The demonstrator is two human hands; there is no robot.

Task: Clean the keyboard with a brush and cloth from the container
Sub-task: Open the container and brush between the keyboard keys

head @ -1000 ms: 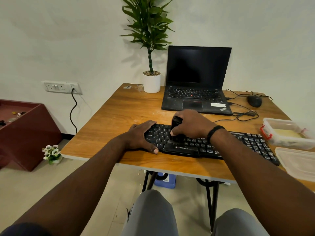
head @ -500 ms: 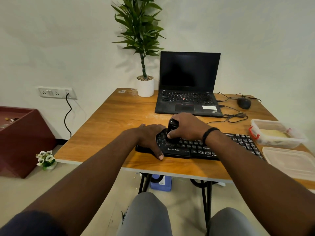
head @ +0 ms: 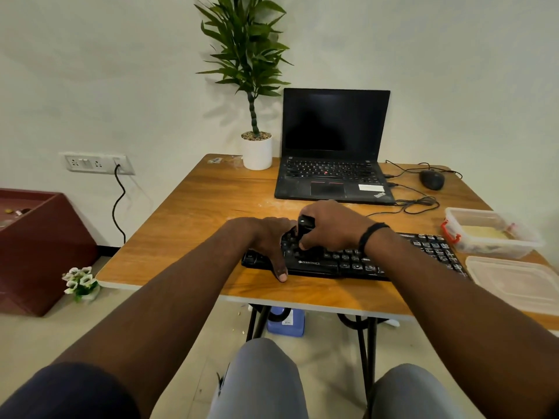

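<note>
Leftmost, a dark red box-shaped bin (head: 33, 237) stands on the floor with a small bunch of white artificial flowers (head: 79, 282) beside it, under a white wall socket panel (head: 96, 163) with a black cable hanging down. On the wooden table (head: 181, 231), a tall green plant in a white round pot (head: 257, 151) stands at the far edge, just beside an open black laptop (head: 332, 164) with a dark screen. Nearer, the left hand (head: 266, 240) lies flat on the left end of the black flat keyboard (head: 348, 261), fingers straight, thumb down on the table. Beside it the right hand (head: 332, 228) grips a small black brush (head: 304, 228) upright on the keys, covering most of it. Further right lie a black mouse (head: 432, 179) with tangled cable, a clear plastic container (head: 490, 234) with a red clip, and its clear flat lid (head: 517, 282) nearer the table edge. Both forearms hide part of the keyboard.
</note>
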